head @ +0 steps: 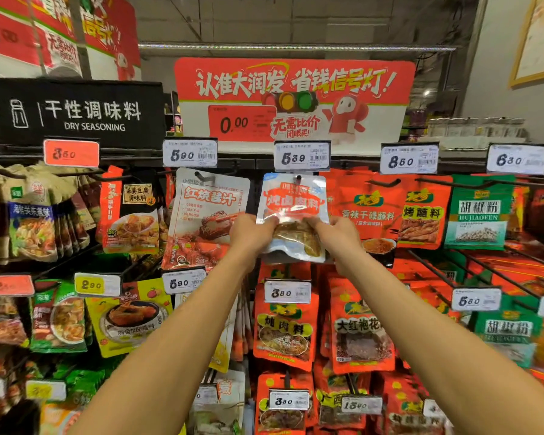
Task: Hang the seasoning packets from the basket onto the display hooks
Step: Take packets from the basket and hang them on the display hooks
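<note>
Threading a packet onto its hook

Both hands, left (252, 235) and right (335, 234), pinch the clear-and-white plastic seasoning packet with orange lettering (292, 215) by its lower corners, directly under the white 5.39 price tag (302, 156). Its hole looks seated on the black display hook (298, 177); releasing seems next. No basket shows.

A black "DRY SEASONING" sign (73, 113) and a red promotional banner (292, 100) are hanging under a grey ceiling (296, 20), lighting staying dim.

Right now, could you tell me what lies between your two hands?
In the head view, only the clear seasoning packet lies between the left hand and right hand; both grip its lower half below the hook.
</note>
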A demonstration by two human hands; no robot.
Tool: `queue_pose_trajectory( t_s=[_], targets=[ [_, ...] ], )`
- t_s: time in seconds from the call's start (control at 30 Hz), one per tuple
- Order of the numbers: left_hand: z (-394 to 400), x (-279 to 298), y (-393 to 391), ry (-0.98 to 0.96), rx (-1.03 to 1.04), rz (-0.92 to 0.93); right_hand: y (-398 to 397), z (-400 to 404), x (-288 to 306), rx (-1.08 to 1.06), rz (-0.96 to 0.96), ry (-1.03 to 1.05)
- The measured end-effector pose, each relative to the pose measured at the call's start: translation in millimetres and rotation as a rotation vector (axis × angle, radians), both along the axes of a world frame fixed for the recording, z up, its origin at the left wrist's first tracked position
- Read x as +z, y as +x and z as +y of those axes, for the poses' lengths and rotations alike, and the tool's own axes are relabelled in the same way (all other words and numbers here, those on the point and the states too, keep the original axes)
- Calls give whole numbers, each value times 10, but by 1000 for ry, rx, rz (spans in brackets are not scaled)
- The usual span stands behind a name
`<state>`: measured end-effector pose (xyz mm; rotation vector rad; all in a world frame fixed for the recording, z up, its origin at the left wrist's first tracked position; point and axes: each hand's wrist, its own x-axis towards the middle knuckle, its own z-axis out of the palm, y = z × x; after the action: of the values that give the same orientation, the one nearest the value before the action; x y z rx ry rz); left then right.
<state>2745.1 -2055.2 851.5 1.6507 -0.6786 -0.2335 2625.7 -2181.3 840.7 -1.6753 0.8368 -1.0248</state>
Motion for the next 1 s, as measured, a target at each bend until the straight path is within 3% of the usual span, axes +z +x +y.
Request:
queue_pose_trajectory(
  t_s=[0.43,0.6,0.8,1.0],
  targets=[
    [-522,163,113,138,156,15,358,-421,188,-143,247,-7],
    [-341,81,42,130,103,-86,158,-392,-4,-44,89,47],
    [44,73,-226,-45,100,-228,-296,-148,4,141,-60,120],
    [346,108,-615,-148,-117,37,-915,97,121,279,-136,223]
  ],
)
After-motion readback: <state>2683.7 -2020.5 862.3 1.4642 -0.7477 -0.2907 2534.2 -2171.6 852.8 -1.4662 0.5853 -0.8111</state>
